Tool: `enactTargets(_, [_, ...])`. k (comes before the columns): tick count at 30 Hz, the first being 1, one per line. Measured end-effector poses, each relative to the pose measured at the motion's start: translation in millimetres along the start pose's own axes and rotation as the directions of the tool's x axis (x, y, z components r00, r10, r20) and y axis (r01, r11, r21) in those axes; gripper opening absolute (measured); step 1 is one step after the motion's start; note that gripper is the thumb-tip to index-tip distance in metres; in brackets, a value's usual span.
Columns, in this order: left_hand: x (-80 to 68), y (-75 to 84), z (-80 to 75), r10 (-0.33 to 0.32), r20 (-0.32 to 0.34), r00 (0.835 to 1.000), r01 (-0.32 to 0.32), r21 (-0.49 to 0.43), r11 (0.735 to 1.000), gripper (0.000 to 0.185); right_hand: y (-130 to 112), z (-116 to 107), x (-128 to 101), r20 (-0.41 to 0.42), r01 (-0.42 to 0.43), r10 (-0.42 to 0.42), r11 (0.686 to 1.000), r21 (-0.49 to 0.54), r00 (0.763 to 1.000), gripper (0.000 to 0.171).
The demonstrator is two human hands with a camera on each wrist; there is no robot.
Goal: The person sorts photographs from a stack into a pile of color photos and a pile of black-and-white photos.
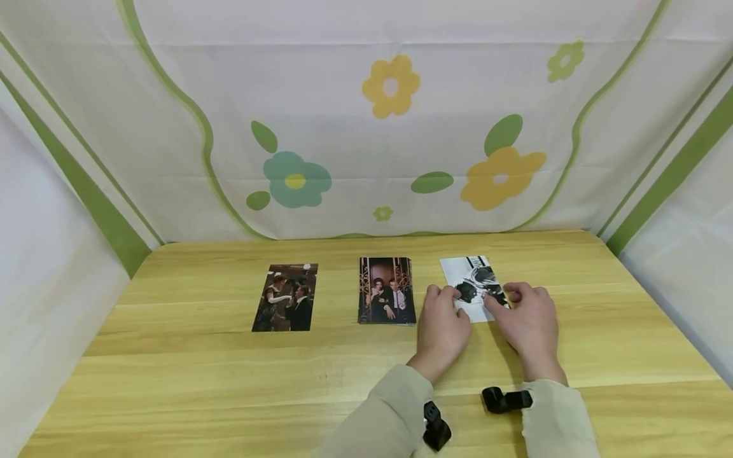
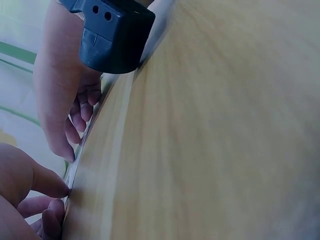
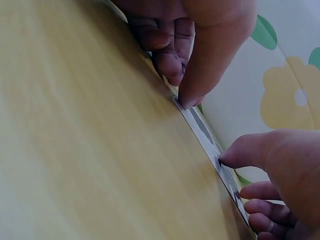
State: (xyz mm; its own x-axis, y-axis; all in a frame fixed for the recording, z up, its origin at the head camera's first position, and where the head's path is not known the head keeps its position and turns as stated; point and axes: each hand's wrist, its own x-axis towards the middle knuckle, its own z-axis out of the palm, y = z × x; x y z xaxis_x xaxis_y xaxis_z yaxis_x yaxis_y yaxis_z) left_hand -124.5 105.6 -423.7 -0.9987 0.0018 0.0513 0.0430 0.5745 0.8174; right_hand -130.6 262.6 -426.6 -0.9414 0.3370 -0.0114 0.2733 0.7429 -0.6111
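Head view: from where I stand, the black-and-white photo card lies at two o'clock on the table, apparently being squared up. The left hand reaches toward one o'clock, the right hand toward eleven, both with curled fingers and thumbs pinching narrowly at the card's edges. Next, I'd judge, calls for even pressure before letting go.

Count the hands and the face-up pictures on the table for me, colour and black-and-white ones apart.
Colour pictures: 2, the left picture and the top of the middle stack
Black-and-white pictures: 1, the right picture
Hands: 2, left hand and right hand
Total: 5, not counting anything hidden under the top pictures
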Motion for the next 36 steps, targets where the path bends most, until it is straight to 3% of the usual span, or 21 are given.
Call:
enactTargets(9, [0.7,0.2,-6.3,-0.006,0.025,1.0,0.007,-0.074,0.997,0.027,-2.6,-0.8,0.5,0.009,-0.014,0.014,1.0,-0.001,1.0,0.063])
enactTargets(13, [2.2,-0.7,-14.4,0.002,0.055,0.999,0.007,-0.166,0.986,0.032,-7.9,-2.0,-0.9,-0.01,-0.019,0.019,0.999,0.037,1.0,0.06])
enactTargets(18, [2.5,-3.2,-31.1,0.037,0.044,0.998,-0.023,-0.28,0.96,0.031,-21.4,-3.7,-2.4,-0.051,-0.011,0.018,0.993,0.121,0.999,0.051])
enactTargets(22, [1.0,-5.6,-53.5,0.018,0.029,0.999,-0.008,-0.33,0.944,0.03,-39.2,-4.6,-6.7,-0.02,-0.006,0.011,0.975,0.221,1.0,0.047])
enactTargets(26, [-1.4,-15.6,-82.3,-0.056,0.019,0.998,0.059,-0.343,0.937,0.03,-56.5,-1.2,-15.2,0.046,-0.002,-0.013,0.953,0.303,0.999,0.047])
enactTargets(32, [-5.8,-48.7,-130.0,-0.13,-0.012,0.991,0.119,-0.319,0.94,0.032,-77.0,9.7,-28.6,0.099,0.049,-0.092,0.928,0.368,0.991,0.049])
enactTargets(36, [-10.4,-69.6,-155.2,-0.208,-0.068,0.976,0.177,-0.308,0.935,0.032,-86.6,18.5,-34.7,0.117,0.076,-0.134,0.913,0.402,0.984,0.049])
